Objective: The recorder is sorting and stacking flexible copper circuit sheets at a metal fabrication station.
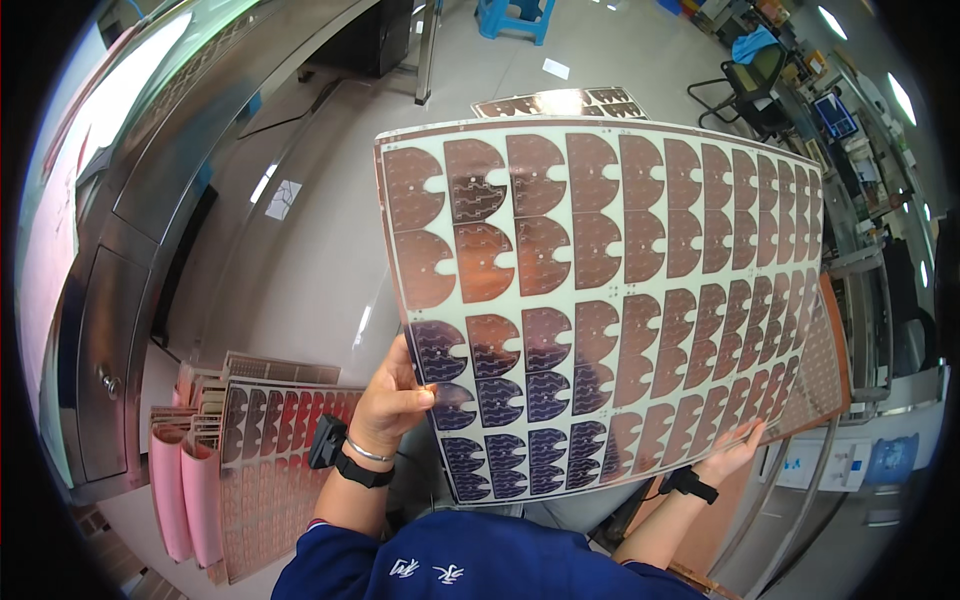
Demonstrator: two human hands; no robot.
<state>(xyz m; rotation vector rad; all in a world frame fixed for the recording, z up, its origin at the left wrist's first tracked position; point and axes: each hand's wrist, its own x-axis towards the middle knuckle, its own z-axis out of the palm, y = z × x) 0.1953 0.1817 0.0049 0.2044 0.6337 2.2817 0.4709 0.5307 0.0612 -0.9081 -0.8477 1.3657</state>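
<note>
A large circuit board panel (600,290) is tilted up in front of me, covered in rows of coppery, rounded board shapes on a pale base. My left hand (395,400) is closed on its left edge, the thumb lying over the face and the other fingers hidden behind. Near the lower right corner, my right hand (735,450) grips the bottom edge, partly covered by the panel. Light reflects off the upper left shapes, and those at lower left look dark. Each wrist wears a black band; a small black device sits at the left one.
Several similar panels (255,480) stand at lower left beside pink rolled sheets (185,495). Another panel (605,97) shows past the top edge, and a copper-coloured one (828,350) behind the right. A steel cabinet (110,350), blue stool (515,18) and chair (755,80) stand around.
</note>
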